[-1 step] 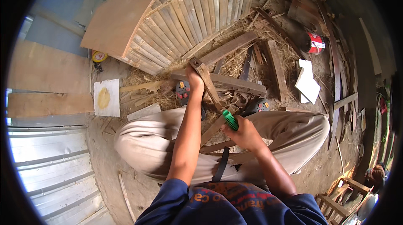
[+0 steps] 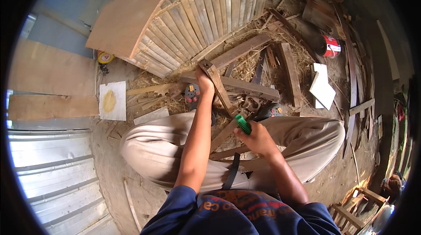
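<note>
My left hand (image 2: 205, 82) is closed around the upper part of a dark wooden piece (image 2: 220, 90), which slants down to the right between my feet. My right hand (image 2: 258, 139) is wrapped around a green ribbed handle (image 2: 242, 123). That handle's top pokes out beside my thumb, close to the wood's lower end; the tool's working end cannot be made out. Beyond my hands a long wooden beam (image 2: 250, 87) lies across the ground. A dark shoe (image 2: 191, 93) shows beside my left wrist, and another (image 2: 271, 111) is past my right hand.
A slatted wooden structure (image 2: 197, 20) stands ahead, with a brown panel (image 2: 127, 20) leaning on it. A yellow tape measure (image 2: 104, 57) and a stained white sheet (image 2: 112, 101) lie left. Loose timber (image 2: 291, 75), white board (image 2: 322, 87) and a red can (image 2: 331, 46) are right.
The whole view has shifted very slightly. My right hand and the green handle sit a touch further right; both grips look the same.
</note>
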A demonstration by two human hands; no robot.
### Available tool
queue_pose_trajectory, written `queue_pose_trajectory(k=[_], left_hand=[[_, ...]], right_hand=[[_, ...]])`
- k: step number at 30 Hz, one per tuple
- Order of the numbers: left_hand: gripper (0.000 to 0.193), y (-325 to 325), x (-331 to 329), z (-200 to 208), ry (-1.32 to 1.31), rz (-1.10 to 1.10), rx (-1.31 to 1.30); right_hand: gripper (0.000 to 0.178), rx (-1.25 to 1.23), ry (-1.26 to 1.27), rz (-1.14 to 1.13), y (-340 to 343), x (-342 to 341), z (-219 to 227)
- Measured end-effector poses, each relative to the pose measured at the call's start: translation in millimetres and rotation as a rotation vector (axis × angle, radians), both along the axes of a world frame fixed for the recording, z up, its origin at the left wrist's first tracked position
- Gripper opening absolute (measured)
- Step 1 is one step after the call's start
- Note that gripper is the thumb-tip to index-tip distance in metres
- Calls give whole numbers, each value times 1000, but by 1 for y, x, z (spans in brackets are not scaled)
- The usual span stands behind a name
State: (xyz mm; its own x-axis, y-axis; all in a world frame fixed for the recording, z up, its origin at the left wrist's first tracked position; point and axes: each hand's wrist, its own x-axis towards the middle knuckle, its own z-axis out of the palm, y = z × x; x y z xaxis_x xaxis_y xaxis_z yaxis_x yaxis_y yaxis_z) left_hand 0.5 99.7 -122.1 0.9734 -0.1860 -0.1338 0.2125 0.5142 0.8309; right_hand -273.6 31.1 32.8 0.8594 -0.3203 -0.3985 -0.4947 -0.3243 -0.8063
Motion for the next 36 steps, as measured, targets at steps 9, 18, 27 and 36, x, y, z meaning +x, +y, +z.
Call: queue_pose_trajectory(k=[9,18,27,36], left_hand=[[78,5,-2,7,-32,-21,29],[99,-9,-35,61,-323,-498,192],[104,-44,-82,68,-156,-663,286],[93,-49,-90,53,-135,-366,224]], right_hand=[[51,-269,-7,10,-38,18,-10],[46,-671,-11,94,-85,45,-18],[41,-660,-68,-202,-105,51,-46],[36,-587,-380,-433,-132,36,-62]])
